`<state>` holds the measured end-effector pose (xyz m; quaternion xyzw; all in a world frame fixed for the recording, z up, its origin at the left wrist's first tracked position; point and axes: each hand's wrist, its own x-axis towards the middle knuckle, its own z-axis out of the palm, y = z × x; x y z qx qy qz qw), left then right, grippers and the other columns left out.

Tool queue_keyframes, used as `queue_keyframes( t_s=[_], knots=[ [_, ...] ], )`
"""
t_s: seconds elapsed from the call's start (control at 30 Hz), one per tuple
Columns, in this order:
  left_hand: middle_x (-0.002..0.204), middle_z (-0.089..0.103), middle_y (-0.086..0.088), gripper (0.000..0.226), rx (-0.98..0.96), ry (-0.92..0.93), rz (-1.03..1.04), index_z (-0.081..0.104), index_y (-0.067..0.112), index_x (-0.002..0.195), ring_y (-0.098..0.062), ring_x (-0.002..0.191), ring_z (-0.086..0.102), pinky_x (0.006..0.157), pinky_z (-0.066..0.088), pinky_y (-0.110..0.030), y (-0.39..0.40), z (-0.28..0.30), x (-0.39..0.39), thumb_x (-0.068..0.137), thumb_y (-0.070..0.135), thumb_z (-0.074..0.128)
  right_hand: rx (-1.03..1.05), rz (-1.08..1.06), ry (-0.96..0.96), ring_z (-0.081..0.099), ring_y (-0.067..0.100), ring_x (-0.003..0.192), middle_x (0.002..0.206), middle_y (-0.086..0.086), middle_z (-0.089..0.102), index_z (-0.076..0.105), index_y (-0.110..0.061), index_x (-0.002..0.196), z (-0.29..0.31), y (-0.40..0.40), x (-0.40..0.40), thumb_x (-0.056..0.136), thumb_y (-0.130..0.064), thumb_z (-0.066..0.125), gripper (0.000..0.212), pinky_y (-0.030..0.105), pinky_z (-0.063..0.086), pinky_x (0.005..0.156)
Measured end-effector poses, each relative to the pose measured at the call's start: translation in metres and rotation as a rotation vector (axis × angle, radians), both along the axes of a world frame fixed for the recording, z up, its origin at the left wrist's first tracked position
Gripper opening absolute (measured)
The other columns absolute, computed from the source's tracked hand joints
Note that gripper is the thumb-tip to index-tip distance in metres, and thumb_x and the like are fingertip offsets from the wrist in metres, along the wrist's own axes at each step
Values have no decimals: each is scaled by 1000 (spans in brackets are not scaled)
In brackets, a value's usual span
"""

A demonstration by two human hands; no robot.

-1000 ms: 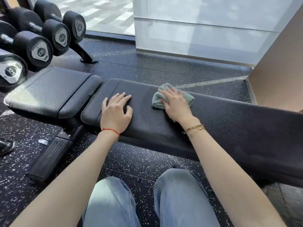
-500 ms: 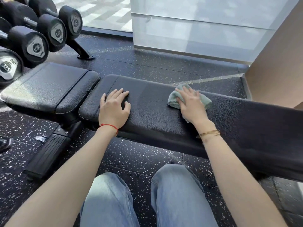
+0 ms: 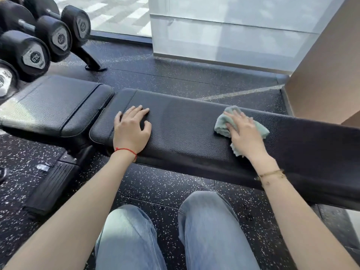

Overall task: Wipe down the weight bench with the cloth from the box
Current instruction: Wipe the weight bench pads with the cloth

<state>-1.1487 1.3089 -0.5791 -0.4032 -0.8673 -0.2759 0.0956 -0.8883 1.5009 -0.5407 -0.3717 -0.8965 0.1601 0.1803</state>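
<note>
My knees in pale jeans [image 3: 204, 230] sat nearest, over the speckled floor [image 3: 165, 184]; beyond them my forearms reached to the black padded surface [image 3: 185, 137] of the weight bench; my left hand [image 3: 131, 131], a red string [image 3: 125, 151] at its wrist, rested flat near the left end of the long pad, its grip loose, fingers slightly spread and holding nothing; my right hand [image 3: 244, 133], with a thin gold bracelet [image 3: 271, 174] at the wrist, pressed the cloth [image 3: 222, 123] down on the pad well to the right, fingers straight over it, not curled round it; the pale green cloth lay bunched beneath the palm, its edges showing on both sides; left of the long pad was the separate seat pad [image 3: 56, 106]; farther off stood dumbbells [image 3: 35, 55] on a rack at the far left, and a frosted glass wall [image 3: 233, 36] behind.
</note>
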Motion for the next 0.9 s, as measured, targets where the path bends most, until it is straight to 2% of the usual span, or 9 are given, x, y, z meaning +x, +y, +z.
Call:
queue_keyframes(
  t_s=[0.07,0.17,0.3,0.4,0.5,0.63,0.77,0.9],
  knots=[
    [144,53,3,48,2,-1,5,61,28,131,-13,139,40,120,14,-40,0,1,1,87,35,43,9,-19,-20,20,22,145,155,5,30,43,-25,142,0,-5,-34,99,-22,45,43,36,2,119],
    [144,53,2,47,3,6,-2,61,27,131,-13,139,40,120,14,-40,0,1,0,88,34,44,4,175,-9,19,23,146,155,3,29,44,-26,141,-3,-51,-69,98,-20,46,43,35,0,119],
    [145,53,2,46,12,-1,-18,61,26,131,-14,139,40,121,15,-42,-2,0,1,89,33,45,-7,298,24,19,15,146,155,-4,29,40,-32,142,-10,-85,-35,99,-21,45,45,33,4,121],
    [145,52,2,48,17,-11,-16,61,26,132,-13,140,40,121,15,-42,-3,-1,0,88,34,43,12,184,57,18,8,146,155,-8,28,39,-34,143,-13,-80,23,98,-23,45,46,33,7,122],
    [146,52,0,50,19,-14,-12,60,24,133,-15,140,40,121,15,-42,-3,-1,3,88,34,41,14,-53,83,21,12,145,154,-4,31,43,-29,142,-9,-57,79,98,-22,45,44,31,6,121],
    [147,51,-5,50,16,3,0,59,19,134,-19,141,40,121,18,-42,-1,-2,7,88,30,43,43,-210,18,27,27,143,153,7,34,46,-23,139,-8,-37,64,98,-19,47,42,40,7,120],
    [146,52,-5,51,24,-3,2,60,19,133,-19,140,41,120,18,-41,-1,-1,7,87,30,42,74,6,2,22,22,145,155,3,30,42,-26,142,-8,-70,-1,95,-16,48,48,36,1,120],
    [145,53,-5,50,47,-16,-9,61,18,132,-19,140,41,120,18,-40,-2,-2,6,88,31,43,47,279,-2,18,19,146,156,0,28,42,-27,142,-11,-102,-41,96,-18,46,46,37,1,121]
  ],
)
